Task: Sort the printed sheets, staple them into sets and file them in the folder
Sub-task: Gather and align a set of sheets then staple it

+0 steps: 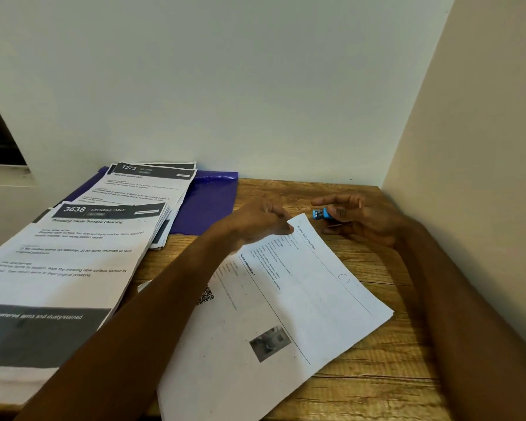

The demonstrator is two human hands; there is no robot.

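With the left hand (pixel 255 221) pinching the top corner of the loose set (pixel 286 299) on the bench (pixel 386 375), the right hand (pixel 357 218), fingers curled round the blue stapler (pixel 322 213), should square the sheets' edges before stapling.

Two bare forearms (no sleeves, rings or watch).

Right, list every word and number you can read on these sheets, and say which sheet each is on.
"3638", "DRESSING TABLE", "Dressing Table Surface Cleaning": header of the near sheet on the left stack.
"1573", "KITCHEN": header of the far sheet, lying on the purple folder.
"Scene Information": top edge of the set that the left hand pinches.
QR code on that set: not decodable.
Blue stapler in the right hand: no text visible.
Body text: mostly blurred.
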